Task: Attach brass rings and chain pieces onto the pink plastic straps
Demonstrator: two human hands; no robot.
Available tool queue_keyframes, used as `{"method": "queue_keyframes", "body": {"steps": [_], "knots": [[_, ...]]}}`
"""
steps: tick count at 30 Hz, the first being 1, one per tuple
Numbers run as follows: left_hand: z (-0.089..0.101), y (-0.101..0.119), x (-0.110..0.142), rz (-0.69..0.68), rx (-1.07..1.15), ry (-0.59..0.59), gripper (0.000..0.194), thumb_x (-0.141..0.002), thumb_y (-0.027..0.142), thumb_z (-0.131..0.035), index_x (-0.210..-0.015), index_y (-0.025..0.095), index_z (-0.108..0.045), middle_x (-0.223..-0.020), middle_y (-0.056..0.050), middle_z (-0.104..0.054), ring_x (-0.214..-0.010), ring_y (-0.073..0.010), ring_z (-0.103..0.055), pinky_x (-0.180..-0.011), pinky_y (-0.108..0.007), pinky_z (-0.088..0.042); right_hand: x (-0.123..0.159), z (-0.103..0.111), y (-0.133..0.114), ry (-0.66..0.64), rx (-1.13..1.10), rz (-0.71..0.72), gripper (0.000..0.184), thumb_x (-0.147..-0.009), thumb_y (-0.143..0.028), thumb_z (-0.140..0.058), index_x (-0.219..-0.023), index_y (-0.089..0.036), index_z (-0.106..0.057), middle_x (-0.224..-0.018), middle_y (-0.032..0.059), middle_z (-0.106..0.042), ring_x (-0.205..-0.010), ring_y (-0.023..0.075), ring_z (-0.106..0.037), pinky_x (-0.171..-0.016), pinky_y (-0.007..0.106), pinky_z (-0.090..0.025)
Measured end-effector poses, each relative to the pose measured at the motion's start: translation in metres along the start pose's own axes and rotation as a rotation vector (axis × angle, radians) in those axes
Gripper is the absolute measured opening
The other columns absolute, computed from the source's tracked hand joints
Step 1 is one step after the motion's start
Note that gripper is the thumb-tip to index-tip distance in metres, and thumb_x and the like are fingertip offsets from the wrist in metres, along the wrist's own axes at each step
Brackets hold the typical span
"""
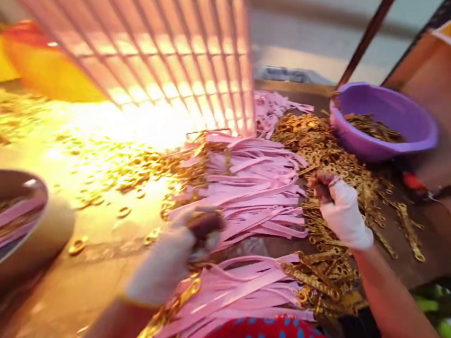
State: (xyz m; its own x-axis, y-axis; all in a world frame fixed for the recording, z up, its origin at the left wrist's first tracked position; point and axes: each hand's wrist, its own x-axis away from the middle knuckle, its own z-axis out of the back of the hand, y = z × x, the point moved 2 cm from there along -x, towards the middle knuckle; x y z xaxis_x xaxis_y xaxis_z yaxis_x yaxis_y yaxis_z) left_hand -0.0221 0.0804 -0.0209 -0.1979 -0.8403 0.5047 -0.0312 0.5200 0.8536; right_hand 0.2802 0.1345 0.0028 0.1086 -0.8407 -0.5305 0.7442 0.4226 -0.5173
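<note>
Pink straps [247, 192] lie side by side in a bundle in the middle of the table, with gold metal pieces at their left ends. A second bundle of pink straps [246, 282] lies nearer to me. My left hand [177, 254], in a whitish fingerless glove, is over the left part of the straps. Its fingers are curled in; blur hides what they hold. My right hand [339, 209], gloved the same way, has its fingers pinched together above a heap of gold metal links [327, 147]. Whatever is between those fingertips is too small to make out.
A purple basin [385, 120] with gold links stands at the back right. Loose gold rings [123, 212] are scattered at left under a bright lamp behind a pink slatted panel [162, 40]. At the left edge, a round container [59, 217] holds pink straps.
</note>
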Motion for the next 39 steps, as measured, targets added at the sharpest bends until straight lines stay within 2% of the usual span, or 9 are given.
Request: {"method": "queue_keyframes", "body": {"steps": [3, 7, 11, 15, 17, 25, 29, 33, 39], "knots": [[-0.020, -0.024, 0.021, -0.009, 0.142, 0.030, 0.024, -0.083, 0.049, -0.070, -0.085, 0.025, -0.066, -0.053, 0.003, -0.055, -0.037, -0.0077, -0.033, -0.035, -0.019, -0.021, 0.042, -0.017, -0.060, -0.270, -0.306, 0.081, 0.037, -0.094, -0.015, -0.055, -0.129, -0.026, -0.061, -0.113, 0.0065, -0.074, -0.102, 0.0214, -0.072, -0.095, 0.037, -0.059], [-0.050, -0.038, 0.026, -0.074, 0.115, 0.032, 0.029, -0.080, 0.050, -0.072, -0.087, 0.024, -0.063, -0.052, 0.003, -0.057, -0.040, -0.0102, -0.043, -0.038, -0.020, -0.032, 0.078, -0.040, -0.108, -0.481, -0.629, -0.135, 0.038, -0.095, -0.018, -0.061, -0.131, -0.028, -0.058, -0.115, 0.0040, -0.073, -0.098, 0.0187, -0.071, -0.092, 0.033, -0.060], [-0.046, -0.039, 0.026, -0.044, 0.139, -0.024, 0.032, -0.082, 0.052, -0.069, -0.086, 0.022, -0.061, -0.052, 0.002, -0.057, -0.039, -0.0089, -0.042, -0.038, -0.018, -0.031, 0.085, -0.049, -0.104, -0.391, -0.737, -0.224, 0.034, -0.092, -0.015, -0.061, -0.124, -0.027, -0.062, -0.113, 0.0028, -0.073, -0.102, 0.0175, -0.070, -0.098, 0.033, -0.057], [-0.036, -0.042, 0.027, 0.067, 0.288, -0.074, 0.032, -0.082, 0.049, -0.070, -0.085, 0.018, -0.061, -0.054, 0.004, -0.053, -0.037, -0.0050, -0.033, -0.035, -0.016, -0.022, 0.088, -0.049, -0.092, -0.193, -0.821, -0.368, 0.030, -0.088, -0.023, -0.072, -0.116, -0.023, -0.064, -0.105, 0.0029, -0.075, -0.091, 0.0155, -0.071, -0.086, 0.028, -0.060], [-0.038, -0.045, 0.028, 0.075, 0.298, -0.099, 0.033, -0.079, 0.047, -0.072, -0.092, 0.017, -0.064, -0.057, 0.003, -0.055, -0.039, -0.0049, -0.035, -0.036, -0.015, -0.023, 0.091, -0.050, -0.092, -0.174, -0.860, -0.381, 0.026, -0.087, -0.022, -0.073, -0.112, -0.023, -0.065, -0.104, 0.0019, -0.075, -0.089, 0.0148, -0.071, -0.086, 0.027, -0.059], [-0.048, -0.048, 0.029, 0.025, 0.160, -0.185, 0.040, -0.085, 0.055, -0.064, -0.072, 0.017, -0.057, -0.050, 0.003, -0.050, -0.037, -0.0061, -0.035, -0.035, -0.017, -0.024, 0.096, -0.043, -0.091, -0.254, -0.445, -0.135, 0.044, -0.094, -0.016, -0.059, -0.137, -0.026, -0.058, -0.125, 0.0090, -0.070, -0.110, 0.0218, -0.067, -0.102, 0.039, -0.053], [-0.046, -0.045, 0.030, 0.112, 0.155, -0.308, 0.042, -0.084, 0.056, -0.063, -0.069, 0.018, -0.055, -0.046, 0.005, -0.044, -0.034, -0.0046, -0.028, -0.033, -0.017, -0.018, 0.081, -0.036, -0.088, -0.503, -0.412, 0.065, 0.041, -0.100, -0.023, -0.052, -0.141, -0.021, -0.052, -0.129, 0.0135, -0.066, -0.120, 0.0230, -0.063, -0.106, 0.040, -0.051], [-0.045, -0.054, 0.024, 0.156, 0.054, -0.364, 0.047, -0.085, 0.060, -0.060, -0.065, 0.018, -0.053, -0.046, 0.004, -0.044, -0.034, -0.0055, -0.031, -0.033, -0.018, -0.020, 0.080, -0.038, -0.089, -0.616, -0.434, 0.141, 0.025, -0.099, -0.022, -0.049, -0.121, -0.017, -0.061, -0.111, 0.0128, -0.069, -0.101, 0.0207, -0.066, -0.090, 0.034, -0.054], [-0.040, -0.054, 0.022, 0.038, -0.118, -0.360, 0.051, -0.082, 0.067, -0.062, -0.075, 0.018, -0.055, -0.047, 0.005, -0.048, -0.037, -0.0055, -0.035, -0.036, -0.016, -0.028, 0.092, -0.031, -0.089, -0.616, 0.008, 0.153, 0.016, -0.091, -0.026, -0.051, -0.082, -0.018, -0.063, -0.077, 0.0050, -0.066, -0.068, 0.0174, -0.059, -0.064, 0.031, -0.038]]}}
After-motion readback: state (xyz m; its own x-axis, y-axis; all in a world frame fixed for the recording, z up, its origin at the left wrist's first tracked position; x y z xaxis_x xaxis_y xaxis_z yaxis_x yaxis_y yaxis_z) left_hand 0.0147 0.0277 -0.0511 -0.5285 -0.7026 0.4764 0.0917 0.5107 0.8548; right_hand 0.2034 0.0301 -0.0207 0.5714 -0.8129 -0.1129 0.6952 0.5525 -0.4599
